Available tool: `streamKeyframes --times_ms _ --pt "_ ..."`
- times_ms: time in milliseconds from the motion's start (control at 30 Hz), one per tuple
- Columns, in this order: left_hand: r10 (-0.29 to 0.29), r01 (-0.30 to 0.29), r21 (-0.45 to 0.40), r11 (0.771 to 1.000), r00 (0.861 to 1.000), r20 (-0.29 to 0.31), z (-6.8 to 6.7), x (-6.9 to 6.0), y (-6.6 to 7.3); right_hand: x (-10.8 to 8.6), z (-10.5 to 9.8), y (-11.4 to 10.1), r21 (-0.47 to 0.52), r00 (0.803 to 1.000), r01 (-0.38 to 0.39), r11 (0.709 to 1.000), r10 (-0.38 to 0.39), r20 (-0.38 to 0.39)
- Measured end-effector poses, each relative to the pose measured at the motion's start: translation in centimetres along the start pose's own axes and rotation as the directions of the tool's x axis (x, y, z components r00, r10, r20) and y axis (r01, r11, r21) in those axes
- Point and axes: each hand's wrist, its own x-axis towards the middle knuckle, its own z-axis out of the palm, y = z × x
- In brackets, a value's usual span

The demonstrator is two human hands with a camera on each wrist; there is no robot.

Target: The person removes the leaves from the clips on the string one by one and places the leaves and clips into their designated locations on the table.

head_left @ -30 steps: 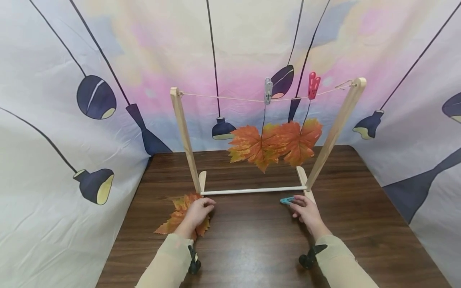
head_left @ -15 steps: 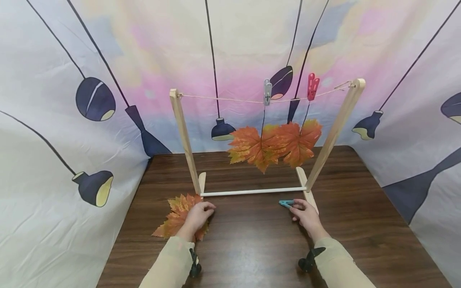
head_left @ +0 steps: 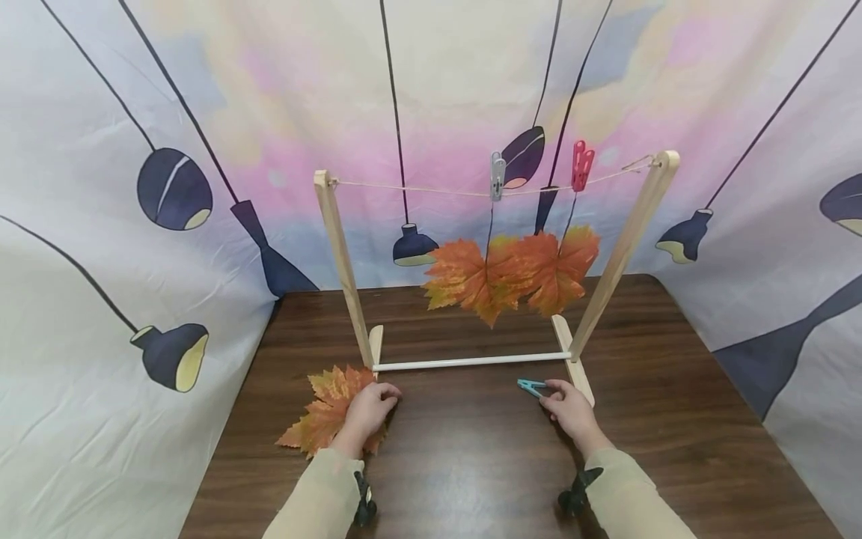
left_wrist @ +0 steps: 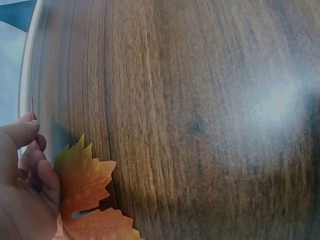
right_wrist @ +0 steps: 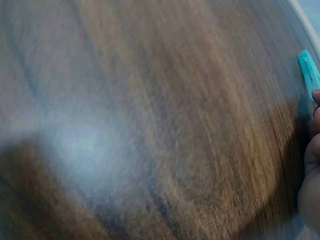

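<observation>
My left hand (head_left: 367, 413) pinches the thin stem of an orange maple leaf (head_left: 326, 413); in the left wrist view the stem (left_wrist: 32, 100) pokes up from between thumb and finger. The leaf's blade spreads below and to the left of that hand, partly covered by it. A blue clothespin (head_left: 530, 385) is held at one end by the thumb and fingers of my right hand (head_left: 569, 408), its other end pointing left. Two more orange leaves (head_left: 465, 277) hang by their stems from a string (head_left: 431, 190), under a grey clothespin (head_left: 497, 177) and a red clothespin (head_left: 582, 166).
The string runs between two wooden posts (head_left: 343, 269) of a stand, joined low down by a white rod (head_left: 471, 361). The stand is on a brown wooden table (head_left: 465, 464), beyond both hands. A printed cloth (head_left: 323, 90) surrounds the table's back and sides.
The blue clothespin has turned in my right hand and moved slightly left, and its legs now show spread in a V. My left hand and its leaf have shifted only slightly.
</observation>
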Motion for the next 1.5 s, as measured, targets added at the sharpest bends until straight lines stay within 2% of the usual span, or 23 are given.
streamKeyframes --times_ms 200,700,933,1100,1500 --pt "-0.024 0.023 -0.047 0.999 1.000 -0.015 -0.1 -0.2 0.1 -0.3 0.2 -0.2 -0.045 0.999 0.033 0.998 -0.033 -0.001" --pt "-0.045 0.034 -0.140 0.990 0.996 -0.073 -0.4 -0.3 -0.3 -0.1 0.5 0.2 -0.039 0.999 0.050 0.998 -0.050 -0.009" --pt "-0.026 0.013 -0.172 0.985 0.997 -0.071 -0.3 -0.2 -0.1 -0.3 -0.1 0.8 -0.053 1.000 0.016 0.998 -0.018 -0.022" --pt "-0.020 -0.001 -0.192 0.981 0.994 -0.108 -0.6 -0.1 0.0 -0.3 -0.1 0.8 -0.042 0.999 0.020 0.999 -0.021 -0.024" --pt "-0.045 0.026 -0.194 0.981 0.994 -0.095 -1.0 0.1 -0.1 -0.4 -0.1 1.0 -0.048 0.999 0.011 0.999 -0.013 -0.032"
